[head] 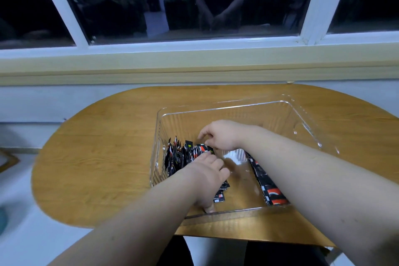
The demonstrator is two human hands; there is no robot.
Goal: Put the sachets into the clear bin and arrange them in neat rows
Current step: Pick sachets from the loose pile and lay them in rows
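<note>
Both bare forearms reach forward over the near edge of the table point(103, 157) and into the clear bin point(226, 104), which sits on the right half of the wooden top. The left hand point(205, 181) lies over the near end of the left row point(179, 155) of black, red and white sachets. Its thumb points down just inside the bin's near wall and its fingers are bent over the packets, so the hand grips that part of the row. These sachets stand on edge against the bin's left wall, leaning unevenly at the far end. The right row point(272, 190) of sachets runs along the right side of the bin floor, partly hidden under the right forearm, with bare floor between the two rows. The right hand point(220, 135) crosses over to the far end of the left row, fingers curled, thumb and forefinger pinching the top of the end sachet point(210, 150). Beyond the table are a cream sill point(194, 65) and a white-framed window point(194, 45), dark outside.
</note>
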